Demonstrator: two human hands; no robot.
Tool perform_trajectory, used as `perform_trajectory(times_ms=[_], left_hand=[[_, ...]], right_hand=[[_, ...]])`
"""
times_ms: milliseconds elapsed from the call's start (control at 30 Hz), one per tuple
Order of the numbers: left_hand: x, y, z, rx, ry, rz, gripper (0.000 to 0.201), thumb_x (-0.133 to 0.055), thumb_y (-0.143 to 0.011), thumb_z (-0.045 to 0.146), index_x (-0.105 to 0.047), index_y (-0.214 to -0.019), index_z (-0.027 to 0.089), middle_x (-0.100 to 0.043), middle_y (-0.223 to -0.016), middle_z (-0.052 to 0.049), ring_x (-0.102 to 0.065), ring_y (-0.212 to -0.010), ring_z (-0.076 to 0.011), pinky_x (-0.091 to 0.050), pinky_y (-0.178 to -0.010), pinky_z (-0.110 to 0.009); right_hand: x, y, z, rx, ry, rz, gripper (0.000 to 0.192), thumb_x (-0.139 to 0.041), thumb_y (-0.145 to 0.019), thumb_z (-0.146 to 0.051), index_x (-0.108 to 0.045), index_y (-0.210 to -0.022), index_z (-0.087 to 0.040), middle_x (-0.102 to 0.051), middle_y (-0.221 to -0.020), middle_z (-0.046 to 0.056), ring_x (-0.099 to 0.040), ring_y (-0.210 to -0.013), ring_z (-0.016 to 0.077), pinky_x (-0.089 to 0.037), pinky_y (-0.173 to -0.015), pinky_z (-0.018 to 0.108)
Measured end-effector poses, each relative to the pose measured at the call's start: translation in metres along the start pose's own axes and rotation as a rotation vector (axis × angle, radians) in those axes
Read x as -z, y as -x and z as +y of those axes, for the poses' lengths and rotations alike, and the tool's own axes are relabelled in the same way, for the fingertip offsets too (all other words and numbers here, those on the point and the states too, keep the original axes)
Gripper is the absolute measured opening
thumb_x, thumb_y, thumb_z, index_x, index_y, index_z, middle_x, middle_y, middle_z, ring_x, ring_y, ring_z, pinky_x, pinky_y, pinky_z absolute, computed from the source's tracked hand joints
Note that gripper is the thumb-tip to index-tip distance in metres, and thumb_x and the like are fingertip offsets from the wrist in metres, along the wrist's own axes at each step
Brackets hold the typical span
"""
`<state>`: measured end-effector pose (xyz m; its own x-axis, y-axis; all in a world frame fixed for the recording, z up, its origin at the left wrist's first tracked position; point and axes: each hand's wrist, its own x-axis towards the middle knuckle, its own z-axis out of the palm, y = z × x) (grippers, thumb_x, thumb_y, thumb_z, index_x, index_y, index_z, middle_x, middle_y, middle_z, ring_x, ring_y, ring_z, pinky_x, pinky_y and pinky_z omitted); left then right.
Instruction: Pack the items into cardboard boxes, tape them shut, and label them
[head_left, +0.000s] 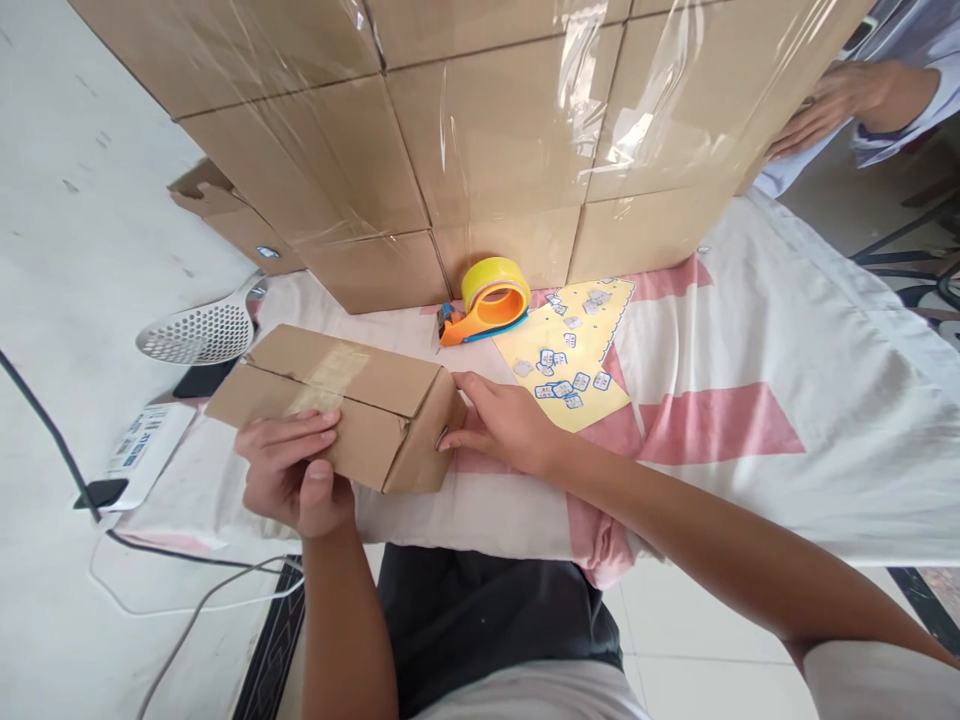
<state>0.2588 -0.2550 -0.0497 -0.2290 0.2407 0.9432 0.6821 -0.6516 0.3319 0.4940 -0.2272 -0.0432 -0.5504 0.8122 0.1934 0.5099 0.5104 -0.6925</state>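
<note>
A small brown cardboard box (367,372), its top seam closed with a strip of clear tape, lies tilted near the table's front edge. My left hand (296,475) grips its near side, fingers flat on the top and thumb against the front. At the box's right end is my right hand (510,425), one finger by the far corner and a fingertip pressed on the end face. Under that fingertip shows the edge of a small blue-rimmed sticker (442,437), mostly hidden. Just right of the box lies a yellow sheet (592,405) with several such stickers.
Large stacked boxes (502,130) under clear wrap stand behind. Against them rests an orange tape dispenser (491,300) with yellow tape. A white perforated ladle (199,333), an open box (247,225) and a white power strip (142,450) sit left. Another person's hand (840,100) touches the stack.
</note>
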Motion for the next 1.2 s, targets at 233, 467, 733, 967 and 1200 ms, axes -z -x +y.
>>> perform_trajectory(times_ms=[233,467,733,967,1200], left_hand=[[-0.001,0.001,-0.002,0.001,0.064,0.027,0.02,-0.059,-0.08,0.036,-0.066,-0.071,0.02,-0.07,-0.072,-0.007,-0.06,-0.077,-0.0232,-0.044,-0.079,-0.041],[-0.001,0.0,-0.002,-0.02,0.123,0.014,0.018,-0.062,-0.082,0.031,-0.07,-0.075,0.017,-0.072,-0.075,-0.008,-0.061,-0.079,-0.0223,-0.042,-0.081,-0.04],[0.0,0.001,-0.003,-0.016,0.128,0.018,0.019,-0.062,-0.081,0.032,-0.071,-0.075,0.017,-0.072,-0.075,-0.008,-0.06,-0.079,-0.0226,-0.042,-0.08,-0.04],[0.0,0.002,-0.002,-0.002,0.117,0.03,0.017,-0.06,-0.079,0.032,-0.068,-0.073,0.018,-0.07,-0.073,-0.007,-0.059,-0.078,-0.0232,-0.042,-0.081,-0.041],[0.002,0.003,-0.001,0.006,0.093,0.052,0.016,-0.055,-0.079,0.029,-0.062,-0.068,0.019,-0.066,-0.068,-0.006,-0.057,-0.073,-0.0217,-0.042,-0.081,-0.043]], right_hand=[[0.001,0.0,0.002,0.04,0.183,-0.017,0.067,-0.068,-0.09,-0.062,-0.047,-0.136,-0.017,-0.074,-0.111,0.01,-0.073,-0.1,0.0313,-0.047,-0.07,0.036],[0.002,0.001,0.006,0.019,0.092,-0.024,0.066,-0.07,-0.09,-0.06,-0.047,-0.138,-0.021,-0.072,-0.123,0.009,-0.071,-0.102,0.0312,-0.047,-0.074,0.037],[0.001,0.0,0.014,0.032,-0.157,-0.007,0.052,-0.068,-0.094,-0.053,-0.051,-0.134,-0.024,-0.072,-0.118,0.004,-0.068,-0.085,0.0202,-0.047,-0.078,0.034],[0.003,0.002,0.011,0.04,-0.245,0.01,0.046,-0.067,-0.095,-0.05,-0.054,-0.13,-0.024,-0.071,-0.118,0.003,-0.065,-0.077,0.0159,-0.046,-0.076,0.031],[0.005,0.005,0.001,0.005,-0.17,-0.035,0.057,-0.075,-0.086,-0.054,-0.052,-0.128,-0.024,-0.069,-0.12,0.004,-0.068,-0.096,0.0223,-0.044,-0.076,0.033]])
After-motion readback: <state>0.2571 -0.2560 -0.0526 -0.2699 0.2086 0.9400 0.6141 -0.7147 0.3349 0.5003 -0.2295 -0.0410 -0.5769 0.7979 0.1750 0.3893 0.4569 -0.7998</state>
